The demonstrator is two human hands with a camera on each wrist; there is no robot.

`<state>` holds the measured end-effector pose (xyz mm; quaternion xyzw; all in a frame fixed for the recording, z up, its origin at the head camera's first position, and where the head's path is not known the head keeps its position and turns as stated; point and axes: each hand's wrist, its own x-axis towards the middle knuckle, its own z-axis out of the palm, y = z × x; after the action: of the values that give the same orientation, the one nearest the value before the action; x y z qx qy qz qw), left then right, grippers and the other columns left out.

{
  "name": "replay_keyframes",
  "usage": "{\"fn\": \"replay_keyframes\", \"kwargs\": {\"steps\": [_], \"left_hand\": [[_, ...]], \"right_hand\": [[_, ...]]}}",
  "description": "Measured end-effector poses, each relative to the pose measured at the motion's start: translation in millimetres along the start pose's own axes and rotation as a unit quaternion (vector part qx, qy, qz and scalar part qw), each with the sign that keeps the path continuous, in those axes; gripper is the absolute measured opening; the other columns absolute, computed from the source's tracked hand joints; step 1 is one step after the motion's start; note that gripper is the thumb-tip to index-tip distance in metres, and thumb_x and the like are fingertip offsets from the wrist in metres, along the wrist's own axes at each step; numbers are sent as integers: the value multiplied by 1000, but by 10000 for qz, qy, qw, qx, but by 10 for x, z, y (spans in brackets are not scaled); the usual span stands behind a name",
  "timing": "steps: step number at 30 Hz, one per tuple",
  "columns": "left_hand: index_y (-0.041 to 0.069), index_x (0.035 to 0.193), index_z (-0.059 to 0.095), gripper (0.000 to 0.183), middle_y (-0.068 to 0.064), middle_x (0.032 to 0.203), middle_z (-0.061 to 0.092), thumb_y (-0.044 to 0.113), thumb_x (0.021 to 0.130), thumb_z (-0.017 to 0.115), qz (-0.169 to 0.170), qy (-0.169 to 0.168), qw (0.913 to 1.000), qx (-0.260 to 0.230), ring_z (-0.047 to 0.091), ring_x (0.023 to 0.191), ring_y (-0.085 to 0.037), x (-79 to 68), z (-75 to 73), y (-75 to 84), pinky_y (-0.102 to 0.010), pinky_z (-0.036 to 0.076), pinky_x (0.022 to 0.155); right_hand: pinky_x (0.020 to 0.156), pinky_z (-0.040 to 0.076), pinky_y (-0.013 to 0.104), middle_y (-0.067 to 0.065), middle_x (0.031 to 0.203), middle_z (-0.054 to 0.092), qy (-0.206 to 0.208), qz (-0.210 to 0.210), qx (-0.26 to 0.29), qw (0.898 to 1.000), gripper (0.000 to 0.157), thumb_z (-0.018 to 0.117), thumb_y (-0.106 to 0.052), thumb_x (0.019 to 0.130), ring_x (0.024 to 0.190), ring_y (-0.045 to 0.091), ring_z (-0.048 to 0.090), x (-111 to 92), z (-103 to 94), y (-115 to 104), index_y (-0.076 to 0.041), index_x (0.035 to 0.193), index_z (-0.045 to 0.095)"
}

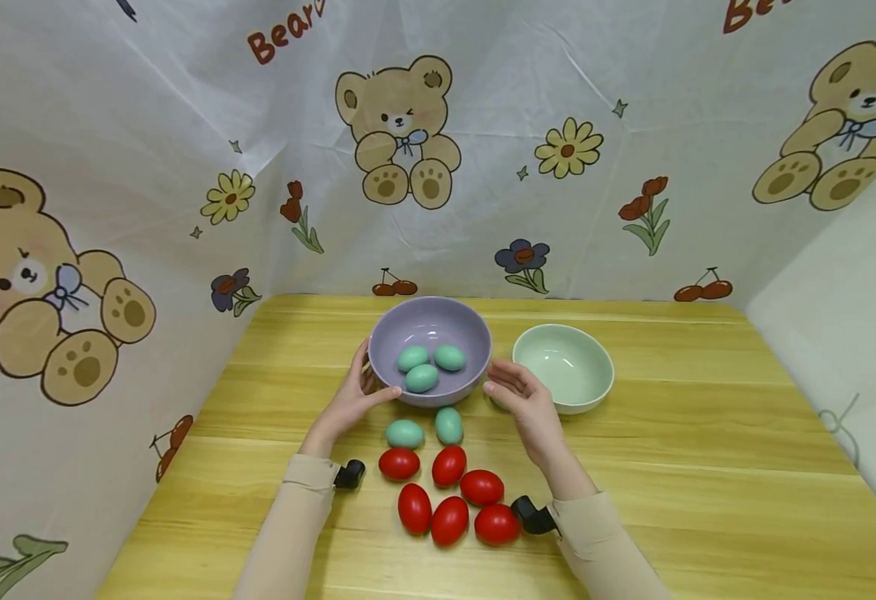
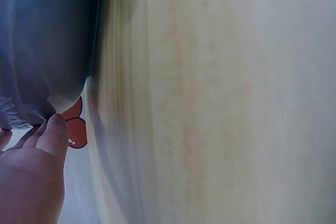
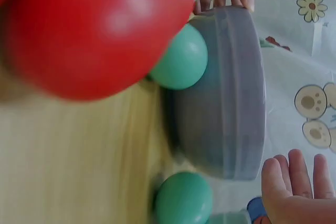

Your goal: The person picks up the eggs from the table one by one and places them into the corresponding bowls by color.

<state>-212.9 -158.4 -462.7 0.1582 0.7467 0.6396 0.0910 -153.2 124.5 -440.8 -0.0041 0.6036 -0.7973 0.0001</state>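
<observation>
A purple bowl with three green eggs in it stands near the back of the table. My left hand grips its left side, thumb along the near rim and fingers round the outer wall. Just off the bowl's right side is my right hand, fingers loosely bent and holding nothing; a gap to the bowl shows in the right wrist view. Under that hand another green egg lies on the table, mostly hidden in the head view. Two more green eggs lie in front of the bowl.
A pale green bowl, with nothing seen inside, stands right of the purple one. Several red eggs lie on the wooden table between the forearms. A printed bear cloth hangs behind and at the left.
</observation>
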Motion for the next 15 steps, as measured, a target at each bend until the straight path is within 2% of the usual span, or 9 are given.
{"fn": "replay_keyframes", "kwargs": {"steps": [5, 10, 15], "left_hand": [[10, 149, -2, 99, -21, 151, 6, 9, 82, 71, 8, 4, 10000, 31, 15, 135, -38, 9, -6, -4, -47, 17, 109], [8, 149, -2, 99, -22, 150, 6, 9, 82, 71, 30, -15, 10000, 78, 15, 135, -39, 17, -6, -11, -48, 17, 108], [10, 149, -2, 99, -21, 151, 7, 10, 82, 71, 13, 0, 10000, 47, 15, 135, -39, 13, 4, 4, -47, 18, 109]], "right_hand": [[96, 40, 23, 26, 131, 44, 359, 56, 5, 9993, 50, 65, -3, 85, 121, 33, 43, -144, -126, 42, 6, 130, 45], [95, 41, 23, 27, 131, 43, 543, 121, -74, 9984, 49, 64, -2, 86, 122, 33, 42, -256, -212, 83, 7, 130, 45], [90, 43, 18, 24, 130, 45, 623, 290, -577, 9960, 50, 66, -5, 85, 121, 32, 42, -322, -290, 104, 6, 129, 45]]}}
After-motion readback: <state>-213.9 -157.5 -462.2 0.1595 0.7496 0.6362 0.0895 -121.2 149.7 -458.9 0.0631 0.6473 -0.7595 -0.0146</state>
